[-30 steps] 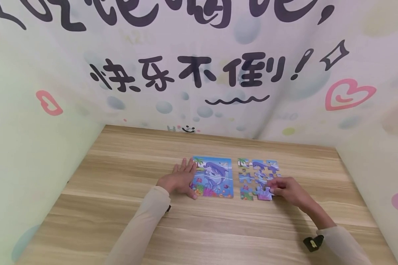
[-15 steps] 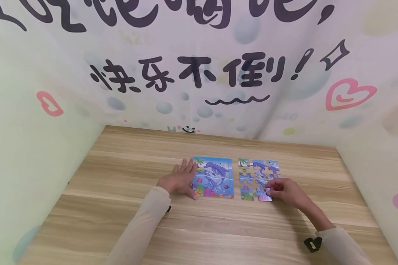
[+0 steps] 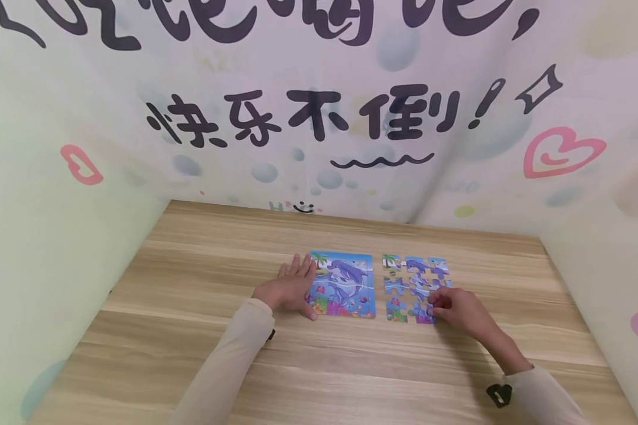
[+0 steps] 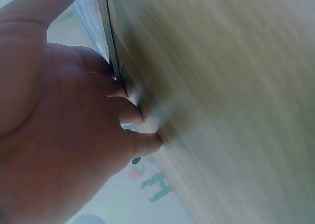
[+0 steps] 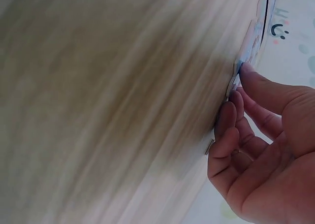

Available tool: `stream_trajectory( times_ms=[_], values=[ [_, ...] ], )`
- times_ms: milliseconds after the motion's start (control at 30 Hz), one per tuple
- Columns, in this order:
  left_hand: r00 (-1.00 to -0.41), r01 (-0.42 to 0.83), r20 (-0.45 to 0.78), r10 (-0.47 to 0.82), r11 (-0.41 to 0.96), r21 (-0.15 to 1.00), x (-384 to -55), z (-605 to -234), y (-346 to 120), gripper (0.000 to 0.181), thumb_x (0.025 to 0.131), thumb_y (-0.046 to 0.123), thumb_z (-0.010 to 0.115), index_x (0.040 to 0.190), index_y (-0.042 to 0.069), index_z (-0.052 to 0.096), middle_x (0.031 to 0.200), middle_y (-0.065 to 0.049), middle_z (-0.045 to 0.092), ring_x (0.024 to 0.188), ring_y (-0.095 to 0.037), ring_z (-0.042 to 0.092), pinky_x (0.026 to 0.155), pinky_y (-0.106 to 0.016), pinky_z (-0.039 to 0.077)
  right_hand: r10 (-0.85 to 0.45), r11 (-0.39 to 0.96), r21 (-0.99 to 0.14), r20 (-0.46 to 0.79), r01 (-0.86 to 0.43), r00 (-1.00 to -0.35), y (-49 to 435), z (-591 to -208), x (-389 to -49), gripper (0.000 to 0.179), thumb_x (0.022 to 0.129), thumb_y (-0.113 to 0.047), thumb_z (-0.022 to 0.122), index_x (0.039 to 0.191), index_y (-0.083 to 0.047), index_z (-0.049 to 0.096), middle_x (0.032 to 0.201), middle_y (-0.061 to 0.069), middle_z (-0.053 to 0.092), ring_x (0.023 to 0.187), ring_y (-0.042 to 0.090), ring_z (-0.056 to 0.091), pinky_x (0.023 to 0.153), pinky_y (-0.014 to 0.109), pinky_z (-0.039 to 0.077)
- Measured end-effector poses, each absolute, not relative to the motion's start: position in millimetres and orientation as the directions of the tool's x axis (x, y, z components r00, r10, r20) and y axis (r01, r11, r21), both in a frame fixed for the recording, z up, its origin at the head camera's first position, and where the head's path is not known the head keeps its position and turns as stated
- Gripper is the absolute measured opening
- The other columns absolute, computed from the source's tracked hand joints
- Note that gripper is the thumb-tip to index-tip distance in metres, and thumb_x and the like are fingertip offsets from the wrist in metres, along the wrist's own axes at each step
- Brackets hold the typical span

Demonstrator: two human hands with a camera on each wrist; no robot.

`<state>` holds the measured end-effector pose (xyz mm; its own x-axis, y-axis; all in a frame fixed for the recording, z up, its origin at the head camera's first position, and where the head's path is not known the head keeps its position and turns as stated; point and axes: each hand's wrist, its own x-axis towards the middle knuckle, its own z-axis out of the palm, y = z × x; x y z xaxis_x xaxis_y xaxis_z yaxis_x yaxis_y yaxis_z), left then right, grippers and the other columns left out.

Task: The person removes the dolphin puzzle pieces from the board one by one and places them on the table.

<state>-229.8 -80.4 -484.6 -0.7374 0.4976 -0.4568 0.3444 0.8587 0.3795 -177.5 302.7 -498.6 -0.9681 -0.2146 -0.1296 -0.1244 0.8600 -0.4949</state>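
In the head view, a dolphin puzzle picture board (image 3: 345,284) lies flat on the table. My left hand (image 3: 287,289) rests along its left edge with the fingers spread; in the left wrist view, the left hand's fingertips (image 4: 150,144) touch the tabletop. To the board's right, several cut puzzle pieces (image 3: 396,286) lie in loose rows with small gaps. My right hand (image 3: 459,310) is at their lower right, pinching a blue and purple puzzle piece (image 3: 424,314) in the bottom row. Its thumb (image 5: 253,79) presses a piece's edge in the right wrist view; the curled fingers partly hide nearby pieces.
The wooden table (image 3: 329,372) meets a white printed cloth (image 3: 234,171) at the back. Pale walls flank it on the left and right. A black strap device (image 3: 498,395) sits at the right wrist.
The bottom-row piece at my right fingertips looked paler and shiny before and now looks darker, lying flatter. My right hand has shifted very slightly; the left hand has stayed put.
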Motion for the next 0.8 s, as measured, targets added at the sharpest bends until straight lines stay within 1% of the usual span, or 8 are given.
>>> stream_trajectory(
  times_ms=[133,267,367,467,567,633,800],
  values=[
    [-0.738,0.343,-0.460,0.494,0.861,0.376,-229,-484,-80,0.119,0.079,0.047,0.079,0.159,0.003,0.003,0.165,-0.015,-0.013,0.151,-0.036,-0.017,0.121,-0.057,-0.003,-0.202,0.861,-0.496,-0.127,-0.114,-0.971,301,-495,-176,0.009,0.087,-0.012,0.075,0.093,-0.007,0.072,0.083,0.000,0.068,0.076,0.014,0.056,0.067,0.030,0.048],
    [-0.735,0.343,-0.465,0.493,0.863,0.372,-228,-483,-79,0.119,0.079,0.047,0.079,0.159,0.003,0.003,0.165,-0.015,-0.013,0.151,-0.036,-0.017,0.121,-0.057,-0.003,-0.180,0.861,-0.498,-0.110,-0.102,-0.978,297,-492,-178,0.012,0.086,-0.019,0.077,0.091,-0.010,0.072,0.082,-0.001,0.066,0.074,0.016,0.053,0.065,0.029,0.046],
    [-0.736,0.342,-0.466,0.491,0.864,0.371,-228,-483,-79,0.119,0.079,0.047,0.079,0.159,0.003,0.003,0.165,-0.015,-0.013,0.151,-0.036,-0.017,0.121,-0.057,-0.003,-0.179,0.852,-0.513,-0.101,-0.103,-0.979,292,-492,-181,0.013,0.087,-0.021,0.077,0.092,-0.010,0.072,0.085,0.000,0.068,0.078,0.016,0.059,0.068,0.031,0.050],
    [-0.738,0.338,-0.466,0.488,0.865,0.370,-228,-483,-79,0.119,0.079,0.047,0.079,0.159,0.003,0.003,0.165,-0.015,-0.012,0.151,-0.036,-0.017,0.122,-0.056,-0.003,-0.207,0.832,-0.540,-0.095,-0.124,-0.974,282,-492,-184,0.014,0.088,-0.017,0.075,0.098,-0.007,0.073,0.092,0.005,0.072,0.084,0.021,0.066,0.074,0.037,0.056],
    [-0.738,0.338,-0.466,0.489,0.865,0.372,-228,-483,-79,0.118,0.079,0.047,0.079,0.159,0.003,0.003,0.165,-0.015,-0.012,0.151,-0.036,-0.017,0.122,-0.056,-0.003,-0.242,0.805,-0.573,-0.082,-0.153,-0.967,270,-495,-185,0.018,0.088,-0.017,0.074,0.103,-0.005,0.073,0.097,0.008,0.072,0.088,0.025,0.069,0.076,0.040,0.058],
    [-0.738,0.339,-0.465,0.489,0.864,0.371,-228,-484,-79,0.118,0.079,0.047,0.079,0.159,0.003,0.003,0.165,-0.015,-0.012,0.151,-0.036,-0.017,0.122,-0.056,-0.003,-0.266,0.790,-0.587,-0.070,-0.176,-0.961,260,-496,-186,0.020,0.089,-0.017,0.074,0.105,-0.005,0.072,0.100,0.009,0.072,0.089,0.026,0.070,0.075,0.040,0.059],
    [-0.739,0.337,-0.463,0.489,0.864,0.374,-229,-484,-80,0.118,0.079,0.047,0.079,0.159,0.003,0.003,0.165,-0.015,-0.013,0.151,-0.035,-0.017,0.122,-0.057,-0.003,-0.293,0.770,-0.603,-0.045,-0.208,-0.955,235,-496,-188,0.022,0.089,-0.016,0.073,0.108,-0.005,0.072,0.105,0.010,0.072,0.087,0.022,0.069,0.072,0.035,0.058]
  ],
)
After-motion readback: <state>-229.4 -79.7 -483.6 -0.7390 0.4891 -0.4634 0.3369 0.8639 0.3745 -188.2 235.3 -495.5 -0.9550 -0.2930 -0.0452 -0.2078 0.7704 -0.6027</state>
